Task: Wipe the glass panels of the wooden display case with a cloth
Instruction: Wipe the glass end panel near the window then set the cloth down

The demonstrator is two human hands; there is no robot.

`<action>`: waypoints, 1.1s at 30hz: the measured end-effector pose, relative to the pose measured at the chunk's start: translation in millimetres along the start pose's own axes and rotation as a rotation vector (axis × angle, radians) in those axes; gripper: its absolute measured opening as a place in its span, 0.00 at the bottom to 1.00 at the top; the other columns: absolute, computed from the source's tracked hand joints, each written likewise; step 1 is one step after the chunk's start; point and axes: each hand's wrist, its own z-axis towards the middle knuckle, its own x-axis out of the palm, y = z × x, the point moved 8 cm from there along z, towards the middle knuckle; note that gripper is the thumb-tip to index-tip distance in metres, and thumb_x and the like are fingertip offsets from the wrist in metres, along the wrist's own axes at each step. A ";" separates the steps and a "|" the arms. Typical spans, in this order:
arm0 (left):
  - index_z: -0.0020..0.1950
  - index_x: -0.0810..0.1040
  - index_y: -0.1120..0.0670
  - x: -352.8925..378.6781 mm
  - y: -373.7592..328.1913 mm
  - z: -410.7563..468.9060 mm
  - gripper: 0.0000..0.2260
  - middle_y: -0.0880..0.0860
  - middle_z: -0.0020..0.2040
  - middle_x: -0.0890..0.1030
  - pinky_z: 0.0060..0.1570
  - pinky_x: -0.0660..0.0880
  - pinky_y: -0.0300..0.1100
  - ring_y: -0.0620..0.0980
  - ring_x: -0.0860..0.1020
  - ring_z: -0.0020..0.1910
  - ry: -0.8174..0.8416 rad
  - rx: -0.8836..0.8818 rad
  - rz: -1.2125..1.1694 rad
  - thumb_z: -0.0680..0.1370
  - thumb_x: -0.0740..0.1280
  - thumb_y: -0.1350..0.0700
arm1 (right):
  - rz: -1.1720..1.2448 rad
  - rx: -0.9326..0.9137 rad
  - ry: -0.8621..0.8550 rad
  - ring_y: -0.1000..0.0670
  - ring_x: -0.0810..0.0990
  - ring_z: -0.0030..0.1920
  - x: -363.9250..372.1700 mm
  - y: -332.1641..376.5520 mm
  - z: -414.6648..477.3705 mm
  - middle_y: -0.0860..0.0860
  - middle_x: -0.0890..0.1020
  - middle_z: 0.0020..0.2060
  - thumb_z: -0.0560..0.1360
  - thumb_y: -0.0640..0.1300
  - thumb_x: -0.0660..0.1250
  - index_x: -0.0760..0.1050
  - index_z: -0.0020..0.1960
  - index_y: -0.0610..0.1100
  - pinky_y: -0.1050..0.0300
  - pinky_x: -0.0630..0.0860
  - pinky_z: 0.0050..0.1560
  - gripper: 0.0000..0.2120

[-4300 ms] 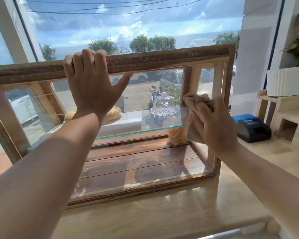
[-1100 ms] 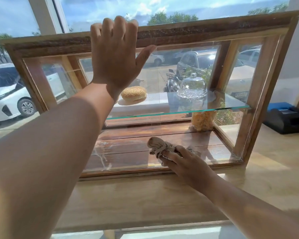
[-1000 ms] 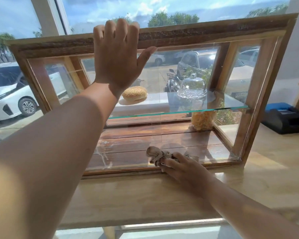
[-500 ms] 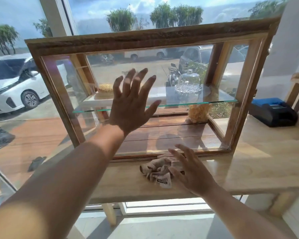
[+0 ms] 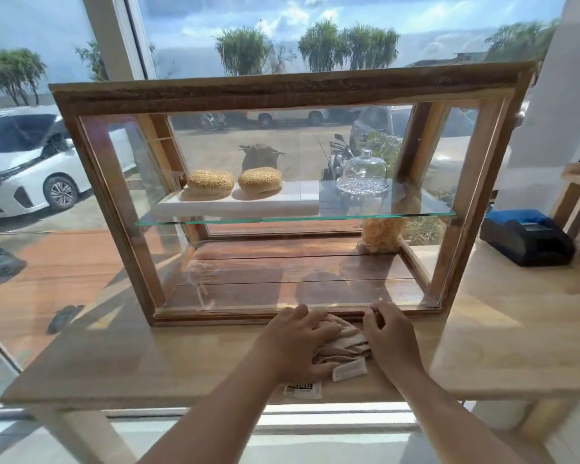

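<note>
Both hands down on the beige cloth [image 5: 344, 343], bunched on the desk [image 5: 148, 356] right in front of the wooden display case [image 5: 282, 90]. Left hand [image 5: 295, 339] lies over the cloth's left side, fingers curled loosely onto the fabric, thumb side near the lower edge; grip looks partly closed on the cloth, though how firmly it holds I cannot tell. Right hand [image 5: 387, 333] sits on the cloth's right side, fingers bent, knuckles up, fingertips touching the case's bottom front rail; grip half-closed over the fabric edge. Two white tags show at the cloth's near edge: one [image 5: 349, 370] between the hands, another [image 5: 302, 390] with a black printed strip lying flat on the desk just beside the left wrist.

Case stands upright on the desk, front glass panel [image 5: 248, 155] shows some streaks and reflections low on the left. Inside, a glass shelf [image 5: 295, 218] carries a white board [image 5: 248, 200] with two sesame buns [image 5: 211, 182] [image 5: 260, 179] side by side, and to their right a clear glass dome [image 5: 362, 174] on a cut-glass stand. Below the shelf at back right, a yellowish bag of snacks [image 5: 380, 234] on the wooden floor of the case.

Right of the case on the desk, well apart: a black and blue receipt printer [image 5: 524, 236]. Window behind, white car [image 5: 27, 162] outside at left
</note>
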 end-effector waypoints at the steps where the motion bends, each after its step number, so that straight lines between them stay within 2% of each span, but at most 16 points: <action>1: 0.74 0.68 0.44 1.3 -1.5 -3.0 0.31 0.50 0.73 0.70 0.63 0.71 0.52 0.55 0.70 0.65 -0.017 0.012 -0.014 0.74 0.53 0.33 | -0.024 -0.011 0.017 0.53 0.74 0.38 1.7 1.0 0.0 0.51 0.76 0.37 0.80 0.41 0.64 0.75 0.41 0.45 0.62 0.68 0.35 0.08; 5: 0.69 0.72 0.43 1.3 1.4 -19.9 0.22 0.44 0.66 0.75 0.53 0.77 0.49 0.51 0.74 0.55 -0.128 0.024 -0.055 0.77 0.59 0.39 | -0.114 -0.116 0.055 0.52 0.75 0.41 7.8 11.4 -2.4 0.55 0.77 0.36 0.78 0.43 0.66 0.79 0.41 0.46 0.56 0.73 0.38 0.08; 8: 0.67 0.72 0.42 -1.6 18.0 -39.1 0.19 0.41 0.63 0.76 0.48 0.76 0.46 0.48 0.72 0.51 -0.137 -0.011 -0.040 0.77 0.60 0.40 | -0.163 -0.190 0.157 0.56 0.73 0.45 17.5 15.1 -8.0 0.59 0.78 0.38 0.78 0.46 0.66 0.79 0.42 0.51 0.61 0.71 0.41 0.07; 10: 0.66 0.72 0.42 -3.2 34.1 -56.7 0.18 0.41 0.62 0.76 0.48 0.76 0.45 0.47 0.72 0.51 -0.124 -0.036 -0.027 0.77 0.61 0.40 | -0.214 -0.275 0.226 0.58 0.73 0.48 24.8 21.4 -14.0 0.62 0.77 0.42 0.78 0.48 0.67 0.81 0.46 0.52 0.62 0.72 0.46 0.05; 13: 0.65 0.73 0.42 -5.0 62.0 -85.7 0.18 0.41 0.59 0.77 0.44 0.76 0.42 0.46 0.73 0.48 -0.121 -0.092 0.026 0.76 0.61 0.41 | -0.335 -0.438 0.266 0.55 0.74 0.51 33.9 35.9 -25.1 0.61 0.78 0.46 0.78 0.50 0.67 0.81 0.46 0.53 0.56 0.75 0.51 0.05; 16: 0.65 0.74 0.42 -8.1 84.5 -108.5 0.19 0.40 0.58 0.78 0.42 0.76 0.42 0.46 0.73 0.46 -0.116 -0.176 0.034 0.75 0.60 0.41 | -0.374 -0.490 0.251 0.54 0.75 0.51 37.9 45.8 -30.9 0.61 0.79 0.48 0.78 0.52 0.67 0.82 0.49 0.54 0.55 0.77 0.50 0.06; 19: 0.64 0.75 0.43 -9.6 91.5 -116.7 0.20 0.40 0.56 0.79 0.40 0.77 0.42 0.46 0.73 0.44 -0.141 -0.218 0.026 0.74 0.60 0.41 | -0.383 -0.607 0.234 0.55 0.76 0.49 48.4 62.7 -42.1 0.60 0.80 0.46 0.77 0.51 0.68 0.82 0.49 0.55 0.60 0.77 0.47 0.05; 21: 0.64 0.75 0.43 -9.8 90.5 -116.3 0.20 0.40 0.54 0.79 0.39 0.77 0.43 0.46 0.74 0.44 -0.162 -0.245 0.026 0.74 0.59 0.41 | -0.396 -0.665 0.299 0.55 0.76 0.50 61.1 73.7 -51.3 0.59 0.80 0.49 0.79 0.53 0.64 0.82 0.53 0.54 0.62 0.75 0.50 0.09; 23: 0.64 0.74 0.43 -8.6 88.2 -114.6 0.19 0.41 0.53 0.78 0.39 0.77 0.43 0.46 0.74 0.45 -0.171 -0.255 0.039 0.74 0.58 0.42 | -0.451 -0.708 0.373 0.53 0.75 0.53 70.9 84.5 -53.1 0.56 0.79 0.52 0.81 0.52 0.59 0.81 0.56 0.53 0.59 0.74 0.53 0.13; 25: 0.62 0.74 0.42 -8.2 86.5 -113.1 0.18 0.41 0.51 0.78 0.38 0.77 0.42 0.46 0.75 0.45 -0.177 -0.250 0.061 0.74 0.58 0.42 | -0.555 -0.802 0.432 0.50 0.77 0.52 76.4 109.1 -50.6 0.53 0.80 0.49 0.80 0.50 0.60 0.81 0.52 0.49 0.55 0.75 0.51 0.11; 26: 0.61 0.74 0.42 -8.0 86.4 -112.5 0.17 0.41 0.50 0.78 0.38 0.77 0.42 0.45 0.75 0.45 -0.174 -0.248 0.067 0.74 0.59 0.42 | -0.609 -0.888 0.409 0.49 0.79 0.48 76.1 128.0 -45.2 0.51 0.81 0.45 0.78 0.48 0.64 0.82 0.47 0.48 0.53 0.77 0.47 0.08; 28: 0.61 0.74 0.42 -7.0 86.7 -110.9 0.17 0.42 0.50 0.78 0.38 0.77 0.42 0.46 0.75 0.45 -0.173 -0.238 0.075 0.74 0.64 0.42 | -0.641 -1.077 0.251 0.48 0.81 0.41 64.7 176.7 -28.2 0.50 0.81 0.39 0.72 0.45 0.72 0.81 0.40 0.47 0.52 0.79 0.40 0.03; 29: 0.61 0.74 0.42 -6.1 86.8 -110.3 0.17 0.42 0.50 0.78 0.38 0.77 0.42 0.46 0.76 0.45 -0.172 -0.235 0.081 0.73 0.65 0.43 | -0.612 -1.161 0.142 0.47 0.80 0.41 54.1 204.7 -17.8 0.49 0.80 0.38 0.71 0.44 0.73 0.81 0.39 0.46 0.52 0.79 0.41 0.03; 31: 0.60 0.75 0.43 -6.4 86.5 -110.0 0.16 0.42 0.48 0.78 0.37 0.78 0.42 0.46 0.76 0.44 -0.179 -0.239 0.101 0.74 0.61 0.42 | -0.541 -1.284 -0.103 0.44 0.80 0.44 24.3 264.5 5.1 0.47 0.81 0.40 0.74 0.43 0.69 0.82 0.42 0.44 0.49 0.77 0.46 0.04; 33: 0.57 0.78 0.44 -7.8 84.7 -108.5 0.16 0.44 0.45 0.79 0.34 0.77 0.43 0.46 0.77 0.42 -0.196 -0.235 0.115 0.74 0.58 0.43 | -0.517 -1.316 -0.341 0.42 0.78 0.48 -7.3 318.4 26.8 0.45 0.81 0.44 0.75 0.44 0.64 0.81 0.47 0.43 0.48 0.72 0.51 0.08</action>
